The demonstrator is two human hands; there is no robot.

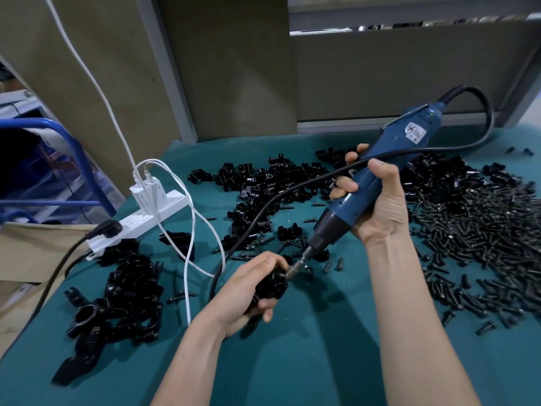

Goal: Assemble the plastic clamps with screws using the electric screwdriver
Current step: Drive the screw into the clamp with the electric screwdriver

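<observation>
My left hand grips a black plastic clamp just above the green table. My right hand is wrapped round the blue electric screwdriver, which slants down to the left. Its bit touches the clamp's upper right side; the screw there is hidden. Loose clamp halves are heaped behind the hands. A big pile of black screws lies to the right. Several put-together clamps are stacked at the left.
A white power strip with chargers and white cables lies at the left rear, with a black plug in it. The screwdriver's black cord loops across the table. Cardboard panels stand behind. A blue metal frame is off the table's left edge.
</observation>
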